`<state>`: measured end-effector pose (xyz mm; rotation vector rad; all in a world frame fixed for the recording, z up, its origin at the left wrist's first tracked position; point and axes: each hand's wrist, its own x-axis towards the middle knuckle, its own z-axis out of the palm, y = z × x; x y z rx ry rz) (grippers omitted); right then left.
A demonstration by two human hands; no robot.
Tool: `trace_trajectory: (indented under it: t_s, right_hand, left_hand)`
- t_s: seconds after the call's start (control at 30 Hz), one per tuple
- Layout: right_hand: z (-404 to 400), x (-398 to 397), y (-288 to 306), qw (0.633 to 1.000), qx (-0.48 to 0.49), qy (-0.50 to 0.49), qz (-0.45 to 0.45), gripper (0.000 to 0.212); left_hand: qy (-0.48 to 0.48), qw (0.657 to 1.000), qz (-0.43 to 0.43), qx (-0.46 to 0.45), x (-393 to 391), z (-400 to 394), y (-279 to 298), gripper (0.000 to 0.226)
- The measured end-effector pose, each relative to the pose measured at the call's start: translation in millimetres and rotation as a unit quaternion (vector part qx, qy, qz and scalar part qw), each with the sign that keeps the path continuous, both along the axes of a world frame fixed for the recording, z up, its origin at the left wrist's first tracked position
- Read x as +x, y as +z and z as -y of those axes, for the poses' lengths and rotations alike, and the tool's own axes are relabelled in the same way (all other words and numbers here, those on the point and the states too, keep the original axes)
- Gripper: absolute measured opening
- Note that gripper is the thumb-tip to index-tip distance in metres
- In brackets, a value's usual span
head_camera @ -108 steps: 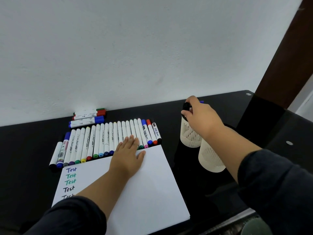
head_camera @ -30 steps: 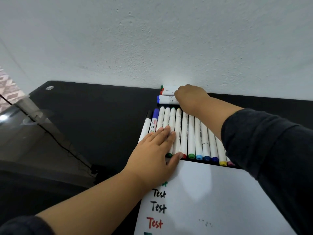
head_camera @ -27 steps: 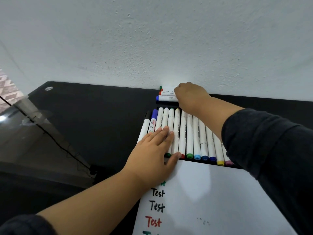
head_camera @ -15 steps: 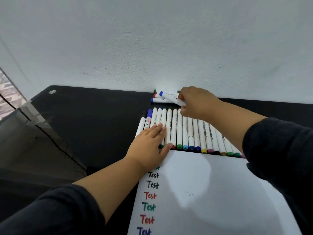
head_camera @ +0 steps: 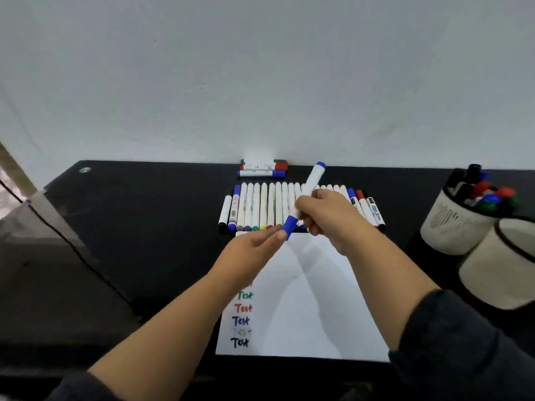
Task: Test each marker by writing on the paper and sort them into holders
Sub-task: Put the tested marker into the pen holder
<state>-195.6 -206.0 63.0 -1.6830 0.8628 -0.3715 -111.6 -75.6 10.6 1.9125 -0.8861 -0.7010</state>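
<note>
paper [head_camera: 304, 299]: "Test" handwritten down the left edge, over and over
green line: "Test", right under the left forearm
red line: "Test"
blue line: "Test"
faint grey line: looks like "Test" too, but it's so pale I'm only half sure
black line at the bottom: "Test", kinda smeared in the view
marker barrels in the row [head_camera: 272, 206]: there's small print on them, way too blurry to read
markers by the wall [head_camera: 260, 168]: labels there, unreadable too
</note>
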Motion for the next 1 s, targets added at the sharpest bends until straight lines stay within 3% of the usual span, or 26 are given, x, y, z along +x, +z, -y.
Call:
trace_trajectory:
  t_s: [0.13, 0.27, 0.43, 0.63, 0.8, 0.9, 1.0]
  right_hand:
    - [-30.4, -16.8, -10.7, 0.997, 0.059, -0.016, 0.051, 0.009]
    - [-52.9, -25.5, -23.5, 0.993, 0.091, -0.035, 0.072, 0.011]
    - [-67.2, -33.2, -41.8, 0.986, 0.122, -0.062, 0.096, 0.011]
    - [-72.3, -33.2, -54.9, 0.986, 0.14, -0.064, 0.069, 0.013]
    - [-75.7, -28.7, -59.3, 0.993, 0.082, -0.07, 0.042, 0.023]
    - [-77.4, -26.9, -61.1, 0.996, 0.041, -0.077, 0.033, 0.023]
    - [-76.1, -26.6, -62.5, 0.996, -0.004, -0.088, 0.017, 0.024]
  left_hand:
    - [0.019, 0.987, -0.155, -0.046, -24.1, -31.2, 4.6, 0.024]
    - [0.044, 0.973, -0.223, -0.047, -32.3, -45.6, 4.6, 0.013]
    - [0.071, 0.974, -0.214, -0.008, -33.5, -55.8, 1.1, 0.013]
    - [0.09, 0.992, -0.073, 0.039, -38.3, -55.2, -7.4, 0.025]
    - [0.078, 0.994, -0.014, 0.072, -38.4, -50.9, -8.2, 0.031]
    - [0.072, 0.994, -0.013, 0.079, -40.5, -48.5, -8.6, 0.028]
    - [0.07, 0.992, -0.072, 0.082, -41.4, -47.7, -7.4, 0.019]
